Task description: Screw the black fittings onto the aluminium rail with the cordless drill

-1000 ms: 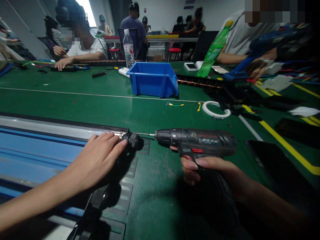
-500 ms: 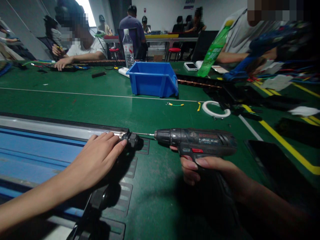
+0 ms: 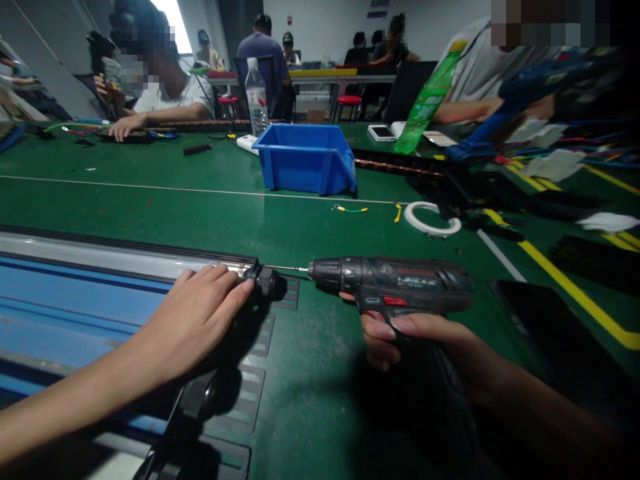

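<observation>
My right hand [image 3: 430,340] is wrapped round the grip of a dark cordless drill [image 3: 400,283], its body lying level and pointing left. From the chuck a long thin bit [image 3: 285,268] reaches to the end of a long blue and black housing [image 3: 75,303] on the left. My left hand [image 3: 205,300] is closed over that end, thumb against a black cable gland [image 3: 266,281] just below the bit. The undersides of these fingers are hidden. Nearer me, another black gland [image 3: 197,393] sticks out. Whether the bit's tip sits in a screw is not visible.
Beyond the drill stand a blue bin [image 3: 305,160], a water bottle [image 3: 257,100] and a green bottle [image 3: 430,100]. A white ring [image 3: 433,220] and short wires lie on the green table [image 3: 200,213]. A dark phone-like slab [image 3: 545,320] lies right. Co-workers sit opposite.
Both my hands, the drill and the housing look the same. At the back left, a co-worker's raised hand has moved up and a little to the left.
</observation>
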`<state>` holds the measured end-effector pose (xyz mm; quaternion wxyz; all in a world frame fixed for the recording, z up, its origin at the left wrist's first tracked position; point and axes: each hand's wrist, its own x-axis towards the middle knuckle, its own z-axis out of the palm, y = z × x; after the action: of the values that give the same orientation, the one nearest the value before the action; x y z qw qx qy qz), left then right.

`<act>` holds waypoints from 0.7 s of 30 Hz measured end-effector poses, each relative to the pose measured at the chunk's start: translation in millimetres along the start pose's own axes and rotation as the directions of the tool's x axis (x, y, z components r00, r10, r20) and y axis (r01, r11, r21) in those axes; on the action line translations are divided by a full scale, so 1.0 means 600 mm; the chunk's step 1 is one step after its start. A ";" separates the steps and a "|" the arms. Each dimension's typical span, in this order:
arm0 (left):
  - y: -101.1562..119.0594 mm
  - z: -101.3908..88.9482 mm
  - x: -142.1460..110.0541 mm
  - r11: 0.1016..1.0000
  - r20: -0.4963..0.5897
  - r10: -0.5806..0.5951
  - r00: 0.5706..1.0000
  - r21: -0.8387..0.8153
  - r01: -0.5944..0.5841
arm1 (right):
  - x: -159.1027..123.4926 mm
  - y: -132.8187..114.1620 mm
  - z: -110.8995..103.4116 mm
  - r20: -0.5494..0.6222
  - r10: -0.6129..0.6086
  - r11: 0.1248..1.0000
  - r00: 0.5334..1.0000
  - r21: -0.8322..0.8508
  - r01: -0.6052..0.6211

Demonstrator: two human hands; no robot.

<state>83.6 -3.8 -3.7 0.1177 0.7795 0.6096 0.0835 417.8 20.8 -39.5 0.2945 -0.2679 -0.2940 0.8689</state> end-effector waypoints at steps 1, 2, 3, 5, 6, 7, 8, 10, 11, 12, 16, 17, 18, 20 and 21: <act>0.000 0.000 0.000 1.000 0.003 0.001 1.000 -0.002 -0.001 | -0.001 0.000 -0.003 0.003 0.011 1.000 1.000 -0.011 -0.011; 0.000 0.000 0.000 1.000 0.006 0.000 1.000 -0.005 0.000 | -0.001 0.000 -0.005 0.005 0.020 1.000 1.000 -0.022 -0.020; 0.000 0.000 0.000 1.000 0.008 -0.001 1.000 -0.007 0.001 | -0.001 0.000 -0.006 0.006 0.024 0.999 1.000 -0.030 -0.024; 0.000 0.000 0.000 1.000 0.010 -0.003 1.000 -0.010 0.003 | -0.001 -0.001 -0.008 0.015 0.022 0.999 1.000 -0.037 -0.021; 0.001 -0.001 0.001 1.000 0.010 -0.003 1.000 -0.009 0.003 | 0.000 -0.002 -0.007 0.023 0.018 0.999 1.000 -0.033 -0.017; 0.001 -0.001 0.001 1.000 0.010 -0.003 1.000 -0.008 0.003 | 0.000 -0.002 -0.006 0.032 0.011 1.000 0.999 -0.026 -0.010; 0.002 -0.002 0.001 1.000 0.010 -0.003 1.000 -0.009 0.003 | 0.001 -0.003 -0.006 0.038 0.006 1.000 0.999 -0.021 -0.005; 0.002 -0.002 0.001 1.000 0.014 -0.004 1.000 -0.010 0.004 | 0.002 -0.003 -0.004 0.043 0.014 1.000 0.999 -0.020 -0.013; 0.002 -0.003 0.001 1.000 0.013 -0.004 1.000 -0.012 0.004 | 0.002 -0.003 -0.003 0.042 0.024 0.999 0.999 -0.026 -0.023; 0.002 -0.003 0.000 1.000 0.012 -0.003 1.000 -0.013 0.003 | 0.002 -0.003 -0.003 0.038 0.037 0.999 0.999 -0.035 -0.035; -0.001 -0.001 0.000 1.000 0.008 0.003 1.000 -0.015 -0.003 | 0.001 -0.001 0.000 0.016 0.008 1.000 1.000 -0.010 -0.008; -0.002 0.000 0.000 1.000 0.011 0.002 1.000 -0.017 -0.002 | 0.001 -0.001 0.001 0.010 -0.005 1.000 1.000 -0.001 0.005; -0.002 0.000 0.000 1.000 0.014 0.000 1.000 -0.018 0.000 | 0.001 -0.001 0.002 0.006 -0.010 1.000 1.000 0.002 0.010; -0.003 0.001 0.000 1.000 0.017 -0.005 1.000 -0.019 0.005 | 0.002 -0.002 0.002 0.009 0.004 1.000 1.000 -0.009 -0.003; -0.002 0.001 0.000 1.000 0.017 -0.007 1.000 -0.020 0.007 | 0.002 -0.002 0.002 0.013 0.007 1.000 1.000 -0.013 -0.007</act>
<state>82.5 -3.6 -4.5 0.1308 0.7769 0.6104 0.0825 416.5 21.7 -38.0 0.2881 -0.2653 -0.3006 0.8697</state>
